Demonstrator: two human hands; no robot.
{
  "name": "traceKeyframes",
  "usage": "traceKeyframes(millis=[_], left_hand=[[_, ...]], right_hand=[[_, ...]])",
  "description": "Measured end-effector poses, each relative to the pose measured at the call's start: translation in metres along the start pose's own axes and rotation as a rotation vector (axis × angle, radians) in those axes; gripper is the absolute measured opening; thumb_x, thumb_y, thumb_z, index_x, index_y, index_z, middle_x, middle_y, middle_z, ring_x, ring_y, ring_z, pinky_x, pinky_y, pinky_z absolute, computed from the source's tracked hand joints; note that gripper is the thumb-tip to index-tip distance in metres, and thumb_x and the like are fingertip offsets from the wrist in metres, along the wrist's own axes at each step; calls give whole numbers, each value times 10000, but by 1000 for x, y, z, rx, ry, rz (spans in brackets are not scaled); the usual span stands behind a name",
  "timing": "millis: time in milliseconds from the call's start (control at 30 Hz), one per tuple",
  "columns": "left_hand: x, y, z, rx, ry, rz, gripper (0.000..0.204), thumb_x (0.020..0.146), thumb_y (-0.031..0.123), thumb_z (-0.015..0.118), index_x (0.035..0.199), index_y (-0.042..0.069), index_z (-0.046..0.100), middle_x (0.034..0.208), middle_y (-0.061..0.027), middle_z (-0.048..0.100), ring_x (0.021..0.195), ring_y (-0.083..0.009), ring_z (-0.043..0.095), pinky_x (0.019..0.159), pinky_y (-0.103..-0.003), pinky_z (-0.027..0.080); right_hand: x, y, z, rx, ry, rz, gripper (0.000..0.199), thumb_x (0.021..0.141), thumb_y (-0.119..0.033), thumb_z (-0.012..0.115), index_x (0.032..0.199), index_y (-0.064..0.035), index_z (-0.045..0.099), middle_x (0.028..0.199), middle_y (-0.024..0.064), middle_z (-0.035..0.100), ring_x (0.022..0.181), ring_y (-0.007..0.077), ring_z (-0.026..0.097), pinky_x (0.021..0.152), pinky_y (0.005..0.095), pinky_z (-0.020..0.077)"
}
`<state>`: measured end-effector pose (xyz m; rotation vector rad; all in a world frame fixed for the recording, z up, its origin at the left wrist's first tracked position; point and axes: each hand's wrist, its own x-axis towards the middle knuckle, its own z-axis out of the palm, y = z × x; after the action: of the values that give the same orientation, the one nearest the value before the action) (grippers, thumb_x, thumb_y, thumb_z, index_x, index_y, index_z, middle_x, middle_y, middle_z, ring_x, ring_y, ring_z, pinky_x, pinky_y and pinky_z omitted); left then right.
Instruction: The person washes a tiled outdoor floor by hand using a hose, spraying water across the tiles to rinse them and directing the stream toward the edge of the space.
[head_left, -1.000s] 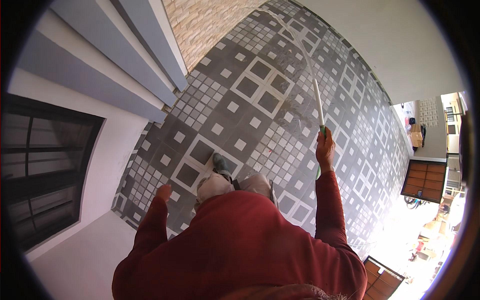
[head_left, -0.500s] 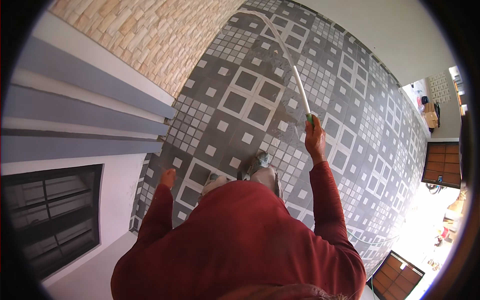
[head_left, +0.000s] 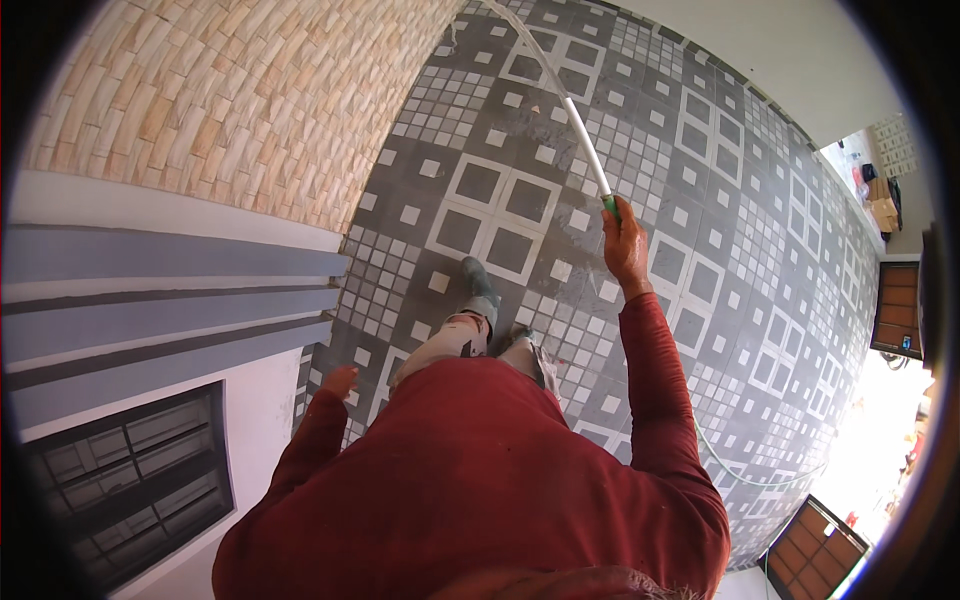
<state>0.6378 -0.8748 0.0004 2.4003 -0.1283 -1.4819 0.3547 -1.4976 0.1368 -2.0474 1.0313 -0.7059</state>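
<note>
My right hand (head_left: 627, 252) is wrapped round the green end of a hose (head_left: 610, 204), out over the floor in front of me. A straight white pipe (head_left: 587, 145) extends from that green end, pointing forward and slightly left. Clear water (head_left: 535, 48) streams from its far tip toward the base of the stone-clad wall. At my left side, low by the hip, my left hand (head_left: 341, 382) hangs with its fingers loosely curled in and nothing visible in them. Some of its fingers are hard to make out.
Grey-and-white patterned tiles (head_left: 505, 190) cover the floor, with wet patches. On the left stand a stone-clad wall (head_left: 230, 110), grey ledges (head_left: 170, 260) and a dark-framed window (head_left: 130, 465). A thin green hose (head_left: 745, 483) trails behind my right side. Brown doors (head_left: 815, 545) border a bright opening.
I have stepped forward, with my left boot now ahead of the right. The pipe and its stream have shifted forward with me, and the ledges and window appear lower in view.
</note>
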Motion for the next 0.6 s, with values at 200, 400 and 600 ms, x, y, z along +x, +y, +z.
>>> traceKeyframes(millis=[200, 400, 600], left_hand=[[48, 111, -10, -318, 64, -197, 387, 811, 224, 636, 1154, 62, 553, 1166, -72, 567, 959, -229, 633, 731, -433, 523], [155, 113, -8, -196, -59, 75, 379, 855, 334, 597, 1153, 103, 570, 1044, -38, 615, 912, -216, 629, 681, -410, 488], [194, 236, -28, -433, -110, -25, 295, 867, 350, 539, 1104, 176, 568, 933, 43, 588, 789, -133, 578, 646, -373, 433]], right_hand=[[71, 16, 5, -65, 82, -39, 287, 930, -194, 530, 1178, -48, 527, 792, 181, 622, 717, 348, 616, 636, 407, 470], [139, 5, 9, -93, 94, -39, 284, 920, -158, 541, 1172, -27, 537, 786, 164, 629, 712, 311, 635, 637, 381, 481], [204, 14, 5, -148, 155, -38, 293, 929, -167, 529, 1187, -28, 526, 775, 138, 629, 674, 272, 623, 626, 368, 479]])
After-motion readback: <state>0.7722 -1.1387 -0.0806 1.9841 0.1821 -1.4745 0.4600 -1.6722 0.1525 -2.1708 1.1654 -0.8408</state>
